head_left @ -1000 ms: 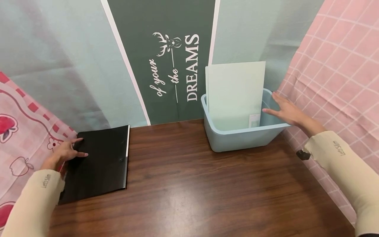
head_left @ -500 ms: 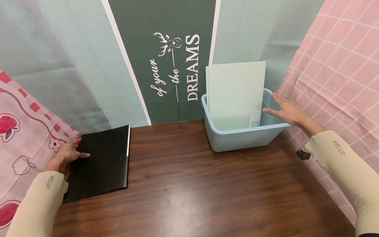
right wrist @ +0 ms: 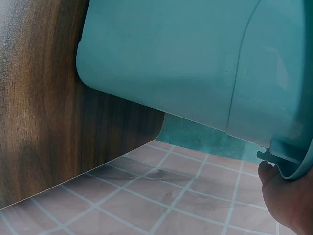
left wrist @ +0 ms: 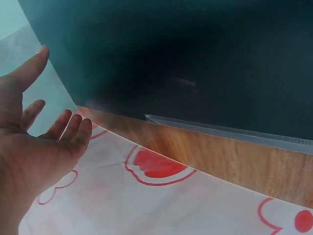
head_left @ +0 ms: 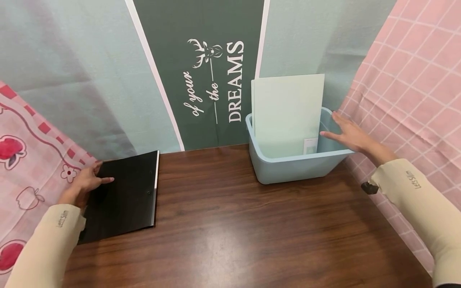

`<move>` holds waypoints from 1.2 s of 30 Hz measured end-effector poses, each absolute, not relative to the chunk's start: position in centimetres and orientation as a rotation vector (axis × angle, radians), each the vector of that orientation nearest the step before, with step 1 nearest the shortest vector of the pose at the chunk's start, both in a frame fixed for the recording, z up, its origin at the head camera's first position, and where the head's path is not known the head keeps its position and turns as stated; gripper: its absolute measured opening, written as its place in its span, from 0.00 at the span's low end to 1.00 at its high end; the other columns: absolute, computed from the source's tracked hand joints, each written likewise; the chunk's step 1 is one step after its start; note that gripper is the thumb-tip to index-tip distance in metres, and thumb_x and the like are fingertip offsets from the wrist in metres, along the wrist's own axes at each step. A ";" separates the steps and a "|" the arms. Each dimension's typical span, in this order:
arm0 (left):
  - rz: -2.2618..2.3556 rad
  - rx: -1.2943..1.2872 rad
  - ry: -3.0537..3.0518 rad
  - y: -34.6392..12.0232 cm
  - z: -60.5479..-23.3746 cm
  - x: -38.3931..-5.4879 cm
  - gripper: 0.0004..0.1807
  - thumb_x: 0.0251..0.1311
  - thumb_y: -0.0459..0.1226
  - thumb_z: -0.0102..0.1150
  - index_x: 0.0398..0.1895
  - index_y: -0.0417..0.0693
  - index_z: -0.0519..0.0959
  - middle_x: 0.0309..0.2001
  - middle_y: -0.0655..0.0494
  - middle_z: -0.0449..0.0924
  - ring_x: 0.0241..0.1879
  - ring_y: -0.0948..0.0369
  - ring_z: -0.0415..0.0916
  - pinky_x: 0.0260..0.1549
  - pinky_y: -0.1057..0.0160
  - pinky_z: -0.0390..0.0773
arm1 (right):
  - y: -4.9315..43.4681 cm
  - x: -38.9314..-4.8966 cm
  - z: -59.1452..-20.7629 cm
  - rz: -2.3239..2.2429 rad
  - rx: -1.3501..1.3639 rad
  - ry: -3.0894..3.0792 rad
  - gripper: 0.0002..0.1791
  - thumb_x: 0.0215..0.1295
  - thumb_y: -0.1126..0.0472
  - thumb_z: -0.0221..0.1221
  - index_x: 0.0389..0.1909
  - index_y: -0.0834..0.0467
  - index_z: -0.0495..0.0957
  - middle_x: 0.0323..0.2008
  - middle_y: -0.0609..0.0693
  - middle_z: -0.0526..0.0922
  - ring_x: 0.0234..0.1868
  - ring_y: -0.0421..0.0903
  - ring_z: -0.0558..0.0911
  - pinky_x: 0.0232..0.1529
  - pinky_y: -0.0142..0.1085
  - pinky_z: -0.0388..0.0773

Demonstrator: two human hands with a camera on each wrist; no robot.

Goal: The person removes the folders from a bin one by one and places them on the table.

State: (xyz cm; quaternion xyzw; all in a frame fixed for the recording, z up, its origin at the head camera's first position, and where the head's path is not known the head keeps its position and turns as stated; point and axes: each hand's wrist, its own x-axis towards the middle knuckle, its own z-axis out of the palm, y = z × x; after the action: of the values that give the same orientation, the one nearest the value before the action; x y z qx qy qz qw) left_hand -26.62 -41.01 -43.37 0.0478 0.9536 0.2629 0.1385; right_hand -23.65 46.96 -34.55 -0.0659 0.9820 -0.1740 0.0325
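A black folder (head_left: 124, 196) with a white strip at its right edge lies at the table's left end. My left hand (head_left: 88, 180) is at its left edge, thumb over the cover in the head view. In the left wrist view the left hand (left wrist: 44, 142) is spread beside the folder's corner, fingers loosely bent, thumb apart from them. A light blue plastic bin (head_left: 295, 170) stands at the back right. My right hand (head_left: 347, 134) holds its right rim, thumb on the inner side; in the right wrist view fingers (right wrist: 268, 174) curl under the rim.
Pale green boards or folders (head_left: 288, 108) stand upright in the bin, one with a small white label (head_left: 310, 146). A printed cloth (head_left: 201, 20) hangs behind the wooden table (head_left: 223, 224). Pink cloths border both sides, a fruit-patterned one (head_left: 29, 180) left and a checked one (head_left: 414, 80) right.
My left hand has shifted slightly right and up along the folder's left edge, its fingers now tucked at that edge. The right hand and bin have stayed put.
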 end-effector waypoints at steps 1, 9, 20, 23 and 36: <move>0.751 0.143 2.768 -40.8 -43.1 -26.7 0.52 0.74 0.47 0.63 0.80 0.21 0.44 0.72 0.10 0.46 0.70 0.18 0.51 0.64 0.23 0.60 | 46.9 -23.6 -34.5 -0.538 -0.203 3.023 0.56 0.79 0.36 0.52 0.84 0.69 0.34 0.84 0.69 0.35 0.83 0.72 0.40 0.79 0.68 0.36; 0.691 0.200 2.792 -39.4 -41.7 -26.9 0.50 0.77 0.51 0.59 0.80 0.23 0.46 0.70 0.08 0.50 0.68 0.19 0.56 0.62 0.23 0.63 | 46.9 -23.7 -34.4 -0.554 -0.216 3.021 0.56 0.79 0.36 0.52 0.84 0.69 0.34 0.83 0.70 0.34 0.82 0.73 0.39 0.79 0.68 0.36; 0.705 0.288 2.788 -36.5 -40.1 -27.5 0.51 0.77 0.53 0.58 0.83 0.29 0.44 0.74 0.13 0.52 0.71 0.22 0.55 0.61 0.25 0.67 | 46.8 -23.5 -34.4 -0.558 -0.220 3.024 0.56 0.79 0.36 0.53 0.83 0.70 0.34 0.83 0.69 0.34 0.83 0.73 0.39 0.79 0.67 0.35; 0.762 0.304 2.770 -35.4 -39.8 -27.6 0.51 0.77 0.53 0.58 0.84 0.31 0.44 0.76 0.17 0.51 0.74 0.24 0.53 0.62 0.26 0.67 | 46.9 -23.6 -34.5 -0.561 -0.218 3.018 0.56 0.79 0.37 0.53 0.83 0.70 0.34 0.83 0.69 0.34 0.83 0.72 0.39 0.79 0.67 0.35; 0.865 0.416 2.729 -31.4 -38.3 -28.1 0.51 0.75 0.53 0.62 0.86 0.38 0.47 0.81 0.27 0.50 0.78 0.29 0.52 0.68 0.27 0.60 | 46.9 -23.6 -34.5 -0.565 -0.222 3.018 0.56 0.80 0.37 0.52 0.83 0.69 0.34 0.83 0.70 0.34 0.83 0.72 0.38 0.79 0.68 0.34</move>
State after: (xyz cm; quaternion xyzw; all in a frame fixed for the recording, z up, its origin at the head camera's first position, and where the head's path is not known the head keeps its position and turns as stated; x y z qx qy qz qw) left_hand -28.07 -31.37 -38.27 0.1426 0.9361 0.2967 0.1239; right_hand -23.61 46.88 -34.53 -0.0720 0.9799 -0.1835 0.0318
